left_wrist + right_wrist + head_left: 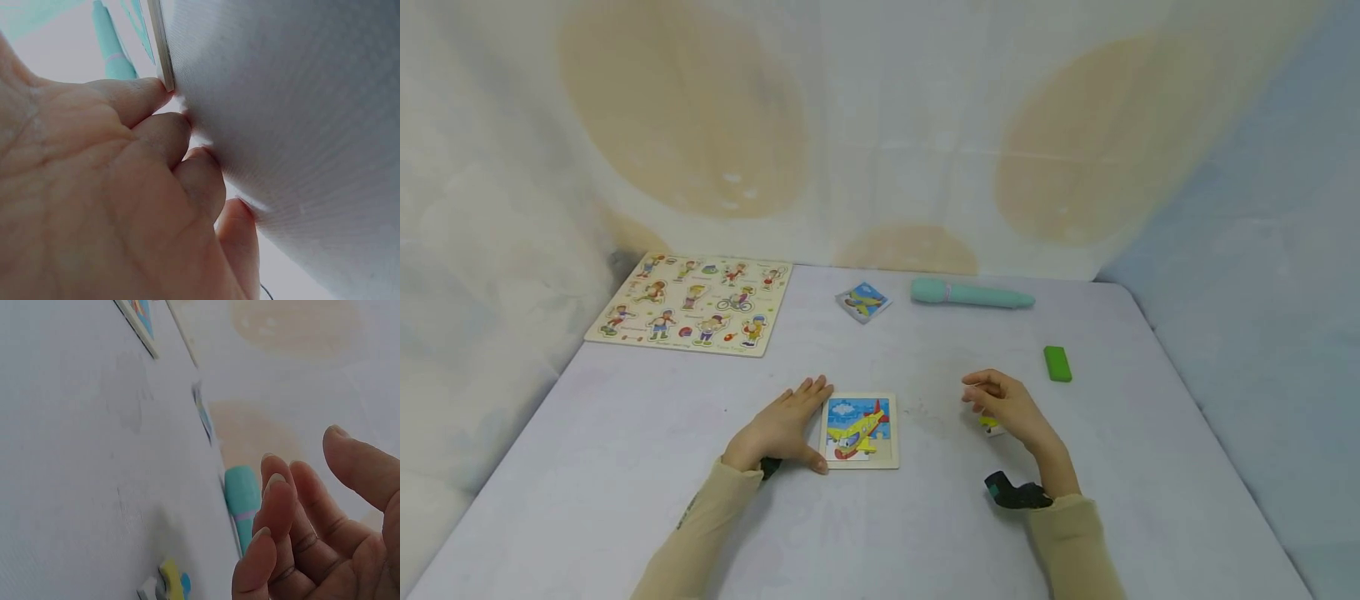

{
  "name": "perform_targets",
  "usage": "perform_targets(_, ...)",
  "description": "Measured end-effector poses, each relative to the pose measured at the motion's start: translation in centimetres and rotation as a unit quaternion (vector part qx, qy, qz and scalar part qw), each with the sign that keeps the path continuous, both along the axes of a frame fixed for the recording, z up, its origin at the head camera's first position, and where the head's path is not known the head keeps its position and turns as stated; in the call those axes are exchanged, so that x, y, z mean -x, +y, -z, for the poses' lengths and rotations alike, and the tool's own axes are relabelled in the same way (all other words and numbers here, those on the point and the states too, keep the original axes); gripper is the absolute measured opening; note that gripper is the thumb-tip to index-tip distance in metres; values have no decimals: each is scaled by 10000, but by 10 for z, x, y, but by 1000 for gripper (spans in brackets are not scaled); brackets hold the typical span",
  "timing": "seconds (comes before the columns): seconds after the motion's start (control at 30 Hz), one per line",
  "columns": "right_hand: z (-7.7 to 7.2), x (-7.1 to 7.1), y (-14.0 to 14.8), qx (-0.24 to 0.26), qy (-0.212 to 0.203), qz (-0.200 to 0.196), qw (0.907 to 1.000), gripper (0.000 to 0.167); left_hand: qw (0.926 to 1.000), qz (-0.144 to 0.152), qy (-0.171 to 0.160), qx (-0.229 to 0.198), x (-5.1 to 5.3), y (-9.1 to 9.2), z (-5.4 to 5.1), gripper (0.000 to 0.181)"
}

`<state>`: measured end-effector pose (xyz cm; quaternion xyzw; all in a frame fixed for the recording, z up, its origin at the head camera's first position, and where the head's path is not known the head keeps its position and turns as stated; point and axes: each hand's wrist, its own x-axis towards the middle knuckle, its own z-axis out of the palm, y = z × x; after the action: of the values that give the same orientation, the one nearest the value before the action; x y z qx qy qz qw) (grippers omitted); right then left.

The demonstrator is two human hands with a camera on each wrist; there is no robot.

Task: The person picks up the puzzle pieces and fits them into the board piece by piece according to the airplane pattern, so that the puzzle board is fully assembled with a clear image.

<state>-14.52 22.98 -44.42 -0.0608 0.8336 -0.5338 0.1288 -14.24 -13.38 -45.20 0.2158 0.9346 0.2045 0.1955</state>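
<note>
A small square jigsaw puzzle [860, 429] of a yellow airplane lies in its pale wooden frame [895, 450], with a white gap at its lower part. My left hand [782, 427] rests at the frame's left side, its fingers spread and the thumb at the lower left corner. In the left wrist view a fingertip touches the frame's edge [161, 53]. To the right, my right hand [1015, 414] hovers with loosely bent fingers and nothing between them. Below it lie loose puzzle pieces [991, 427], partly hidden by the hand; the right wrist view shows yellow, blue and white ones [170, 581].
A larger board [688, 304] with pictures of children lies at the back left. Near the back edge are a small airplane picture card [863, 302] and a mint-green, pen-shaped object [973, 294]. Further right lies a green block [1057, 364]. Cloth walls surround the table.
</note>
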Motion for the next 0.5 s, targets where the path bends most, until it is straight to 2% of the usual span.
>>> perform_targets(0.27, -4, -5, 31, -44, 107, 492, 9987, 41, 10000, -14, -33, 12, 0, 0, 0, 118)
perform_targets(0.5, 0, -3, 46, -272, 30, 574, 9980, 40, 10000, -33, -29, 29, 0, -1, 1, 118)
